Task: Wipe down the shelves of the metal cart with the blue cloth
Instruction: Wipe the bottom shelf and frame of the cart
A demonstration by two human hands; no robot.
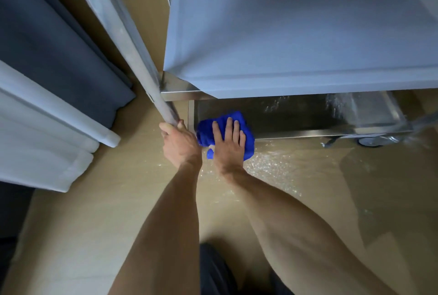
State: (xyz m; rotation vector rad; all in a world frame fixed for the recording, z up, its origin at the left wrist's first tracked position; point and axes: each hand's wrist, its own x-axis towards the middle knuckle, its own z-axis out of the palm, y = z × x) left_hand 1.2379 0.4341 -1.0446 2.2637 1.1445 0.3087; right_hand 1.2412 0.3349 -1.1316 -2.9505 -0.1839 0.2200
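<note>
The metal cart fills the upper right, with a pale middle shelf above a darker bottom shelf. A bunched blue cloth lies at the bottom shelf's near left corner, partly over its front rim. My right hand presses flat on the cloth with straight, spread fingers. My left hand grips the lower end of the cart's near left upright post, fingers curled round it. Most of the bottom shelf is hidden under the middle shelf.
A dark curtain and white folded bedding lie to the left of the cart. A caster wheel shows under the cart's right end. The tan floor spreads in front, with glare near the cloth.
</note>
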